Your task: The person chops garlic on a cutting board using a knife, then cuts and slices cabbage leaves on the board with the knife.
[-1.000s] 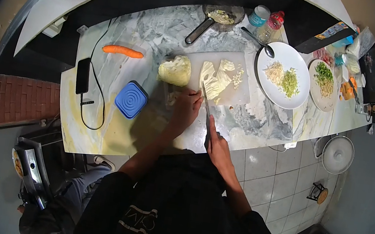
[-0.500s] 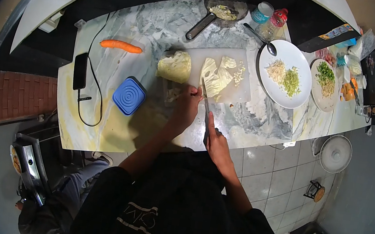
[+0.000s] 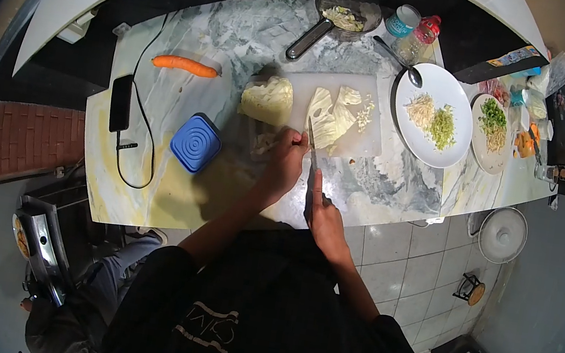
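Note:
Pale cabbage leaves (image 3: 328,123) lie flat on a white cutting board (image 3: 369,142), with small chopped bits at their right. My right hand (image 3: 327,221) grips a knife (image 3: 313,163) by its dark handle, index finger stretched along the top. The blade points away from me, its tip over the left part of the leaves. Just left of the blade, my left hand (image 3: 284,162) is closed, its fingertips pinching the near left edge of a cabbage leaf. A larger cabbage piece (image 3: 267,100) rests at the board's left end, beyond my left hand.
A carrot (image 3: 186,66), a blue lid (image 3: 196,143) and a cabled phone (image 3: 120,102) lie left. A pan (image 3: 310,38) stands at the back. Right are a white plate (image 3: 425,150) with two chopped heaps, a spoon (image 3: 413,75) and a smaller plate (image 3: 487,160). Someone's dark sleeve (image 3: 60,322) shows lower left.
The view has shifted slightly, so the table's things sit a little further right. The knife and both hands hold nearly the same place at the leaves.

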`<move>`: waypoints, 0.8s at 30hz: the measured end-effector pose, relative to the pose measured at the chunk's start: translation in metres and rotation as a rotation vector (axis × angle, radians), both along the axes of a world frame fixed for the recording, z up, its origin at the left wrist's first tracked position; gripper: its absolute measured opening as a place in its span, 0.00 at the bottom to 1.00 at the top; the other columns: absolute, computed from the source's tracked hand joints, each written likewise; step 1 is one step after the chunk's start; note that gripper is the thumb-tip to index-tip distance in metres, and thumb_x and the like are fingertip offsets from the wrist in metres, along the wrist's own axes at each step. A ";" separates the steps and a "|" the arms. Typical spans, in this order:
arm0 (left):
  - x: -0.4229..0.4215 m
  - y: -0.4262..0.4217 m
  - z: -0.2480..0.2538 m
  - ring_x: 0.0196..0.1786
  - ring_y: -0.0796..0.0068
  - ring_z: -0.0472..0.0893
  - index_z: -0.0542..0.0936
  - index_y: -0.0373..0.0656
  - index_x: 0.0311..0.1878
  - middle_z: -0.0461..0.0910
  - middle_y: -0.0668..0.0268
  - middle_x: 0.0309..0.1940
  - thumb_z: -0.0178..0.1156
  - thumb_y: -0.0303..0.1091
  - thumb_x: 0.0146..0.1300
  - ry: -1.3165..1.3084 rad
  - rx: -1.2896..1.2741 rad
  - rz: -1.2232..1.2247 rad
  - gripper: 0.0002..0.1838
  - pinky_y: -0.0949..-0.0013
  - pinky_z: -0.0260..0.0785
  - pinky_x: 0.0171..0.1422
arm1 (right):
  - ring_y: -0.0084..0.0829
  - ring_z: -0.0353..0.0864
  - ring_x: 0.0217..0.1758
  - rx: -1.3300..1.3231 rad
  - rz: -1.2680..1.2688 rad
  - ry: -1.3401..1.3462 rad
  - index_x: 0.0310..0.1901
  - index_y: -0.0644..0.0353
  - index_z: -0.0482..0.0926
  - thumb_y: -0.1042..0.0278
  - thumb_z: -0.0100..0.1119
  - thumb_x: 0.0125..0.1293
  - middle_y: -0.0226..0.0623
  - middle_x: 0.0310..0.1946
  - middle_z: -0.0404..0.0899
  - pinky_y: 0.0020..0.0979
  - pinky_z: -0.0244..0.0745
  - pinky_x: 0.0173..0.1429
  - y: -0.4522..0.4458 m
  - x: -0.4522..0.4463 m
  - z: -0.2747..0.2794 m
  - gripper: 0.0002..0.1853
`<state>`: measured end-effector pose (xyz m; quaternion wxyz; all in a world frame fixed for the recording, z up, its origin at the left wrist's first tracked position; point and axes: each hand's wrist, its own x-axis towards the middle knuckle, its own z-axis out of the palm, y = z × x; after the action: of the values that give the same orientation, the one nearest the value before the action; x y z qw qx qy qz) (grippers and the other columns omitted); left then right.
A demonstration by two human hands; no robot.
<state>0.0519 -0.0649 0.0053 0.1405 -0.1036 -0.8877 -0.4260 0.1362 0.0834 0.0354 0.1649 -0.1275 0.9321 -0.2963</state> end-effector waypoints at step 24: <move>-0.004 -0.003 -0.002 0.37 0.53 0.78 0.80 0.31 0.40 0.74 0.52 0.34 0.53 0.25 0.65 -0.079 -0.114 0.004 0.08 0.58 0.70 0.42 | 0.60 0.79 0.28 0.005 -0.104 0.069 0.74 0.65 0.35 0.82 0.54 0.56 0.62 0.27 0.79 0.51 0.74 0.34 -0.022 0.008 0.001 0.49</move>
<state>0.0481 -0.0679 0.0037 0.0998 -0.0929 -0.9157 -0.3781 0.1443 0.0615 0.0364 0.1173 -0.0887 0.9433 -0.2977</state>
